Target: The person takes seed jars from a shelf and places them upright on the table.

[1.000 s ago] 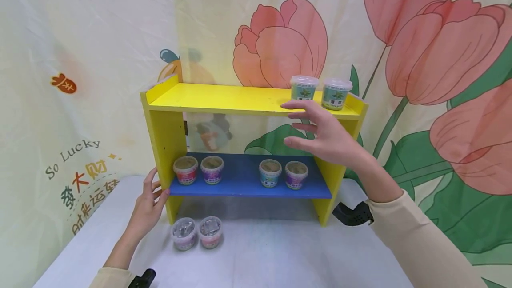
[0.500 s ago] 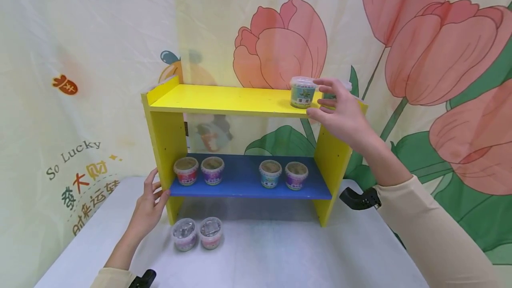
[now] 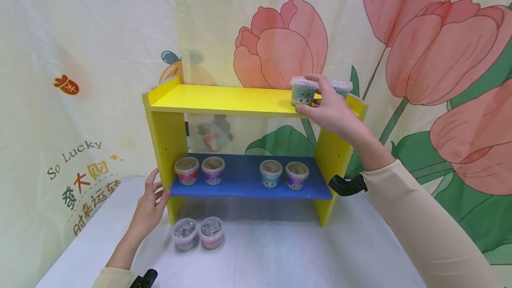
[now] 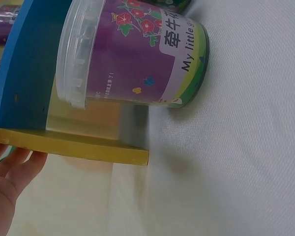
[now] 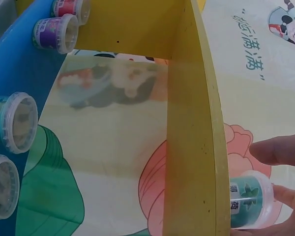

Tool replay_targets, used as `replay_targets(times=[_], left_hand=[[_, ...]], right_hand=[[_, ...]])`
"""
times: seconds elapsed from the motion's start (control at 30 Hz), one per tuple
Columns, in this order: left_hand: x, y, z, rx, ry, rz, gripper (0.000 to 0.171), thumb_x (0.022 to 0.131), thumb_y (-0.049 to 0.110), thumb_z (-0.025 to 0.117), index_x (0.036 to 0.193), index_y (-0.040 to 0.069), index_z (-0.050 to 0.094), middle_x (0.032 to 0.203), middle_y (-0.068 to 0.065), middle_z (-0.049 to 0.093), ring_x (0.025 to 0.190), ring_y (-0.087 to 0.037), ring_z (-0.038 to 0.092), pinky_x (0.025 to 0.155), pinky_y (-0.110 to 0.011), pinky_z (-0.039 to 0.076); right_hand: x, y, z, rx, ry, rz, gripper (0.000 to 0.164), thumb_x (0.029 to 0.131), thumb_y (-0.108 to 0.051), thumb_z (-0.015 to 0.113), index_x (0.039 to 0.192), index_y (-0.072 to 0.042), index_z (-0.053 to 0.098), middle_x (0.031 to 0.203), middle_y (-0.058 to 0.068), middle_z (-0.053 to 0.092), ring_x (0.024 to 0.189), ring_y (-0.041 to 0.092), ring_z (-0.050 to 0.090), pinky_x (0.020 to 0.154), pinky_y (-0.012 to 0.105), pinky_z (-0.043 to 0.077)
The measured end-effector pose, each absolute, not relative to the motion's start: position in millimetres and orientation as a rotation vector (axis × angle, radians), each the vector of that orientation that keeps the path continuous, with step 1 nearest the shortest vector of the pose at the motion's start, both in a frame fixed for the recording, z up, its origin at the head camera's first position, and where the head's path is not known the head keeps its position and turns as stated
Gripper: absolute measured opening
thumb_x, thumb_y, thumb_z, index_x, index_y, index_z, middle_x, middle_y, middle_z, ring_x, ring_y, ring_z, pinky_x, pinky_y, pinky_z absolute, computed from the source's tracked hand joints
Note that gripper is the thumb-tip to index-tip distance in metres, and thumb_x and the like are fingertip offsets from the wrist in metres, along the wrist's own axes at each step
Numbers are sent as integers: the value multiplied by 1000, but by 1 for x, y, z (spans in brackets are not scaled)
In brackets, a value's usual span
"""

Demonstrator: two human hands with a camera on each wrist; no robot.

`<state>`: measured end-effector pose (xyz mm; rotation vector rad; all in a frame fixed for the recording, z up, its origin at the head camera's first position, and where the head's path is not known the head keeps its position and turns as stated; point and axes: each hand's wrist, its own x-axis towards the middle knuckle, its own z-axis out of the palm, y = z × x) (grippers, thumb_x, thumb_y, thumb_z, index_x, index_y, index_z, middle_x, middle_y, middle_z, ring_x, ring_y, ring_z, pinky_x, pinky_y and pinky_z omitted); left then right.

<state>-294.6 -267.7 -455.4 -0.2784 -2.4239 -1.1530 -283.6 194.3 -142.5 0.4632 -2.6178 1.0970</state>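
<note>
At the top shelf's [image 3: 232,98] left tub [image 3: 302,94], right hand [image 3: 333,106] now closer

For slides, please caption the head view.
Right hand at round teal-labelled plastic tub, left hand on yellow-blue shelf.

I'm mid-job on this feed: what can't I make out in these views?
Head: most of the rightmost tub, behind the right hand.
Head: lettering on the red tub, too small.
Left wrist: part of the left hand, cut off by the left edge.
Right wrist: most of the right hand, cut off by the right edge.
</note>
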Motion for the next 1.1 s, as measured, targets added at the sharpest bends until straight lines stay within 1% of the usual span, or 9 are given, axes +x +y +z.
replay_targets(times=[0.1,0.17,0.3,0.43,0.63,0.87,1.1], left_hand=[[-295,-268,-454,-278,-2427,-1150,87,112,15,55,169,37,-7,153,-41,42,127,-65,57,94,-69,51],[-294,-268,-454,-279,-2429,-1146,87,112,16,55,169,37,-7,153,-41,42,126,-65,57,94,-69,51],[-294,-267,-454,-275,-2433,-1149,87,112,15,55,169,36,-8,154,-41,42,127,-65,57,94,-69,51],[-294,-267,-453,-273,-2434,-1151,87,112,16,55,168,37,-8,154,-40,42,127,-64,57,95,-69,51],[-294,-267,-452,-269,-2436,-1151,87,112,16,55,169,37,-8,154,-41,42,127,-64,56,96,-69,50],[-294,-267,-452,-267,-2434,-1156,87,112,16,55,169,37,-8,154,-41,42,127,-65,56,96,-69,50],[-293,-267,-452,-260,-2440,-1157,86,112,17,54,169,36,-8,154,-41,41,127,-65,56,96,-70,50]], right_hand=[[-289,192,-139,459,-2643,1085,87,101,-30,73,169,-31,18,164,17,37,137,40,52,110,56,53],[-294,191,-137,458,-2654,1081,87,101,-29,72,169,-30,18,163,17,38,133,40,52,110,58,51],[-304,189,-136,455,-2662,1064,85,101,-30,72,169,-28,20,162,18,39,135,40,49,114,61,46],[-310,189,-138,463,-2658,1049,80,102,-28,71,167,-26,26,161,17,41,135,39,48,117,59,45],[-316,189,-141,496,-2627,1045,72,103,-22,70,164,-24,33,157,16,46,130,37,52,114,53,49],[-318,189,-145,550,-2587,1012,66,104,-17,70,161,-21,37,154,17,48,128,37,56,111,52,53],[-316,190,-147,579,-2554,988,65,102,-18,73,159,-23,42,152,16,51,126,37,60,107,52,56]])
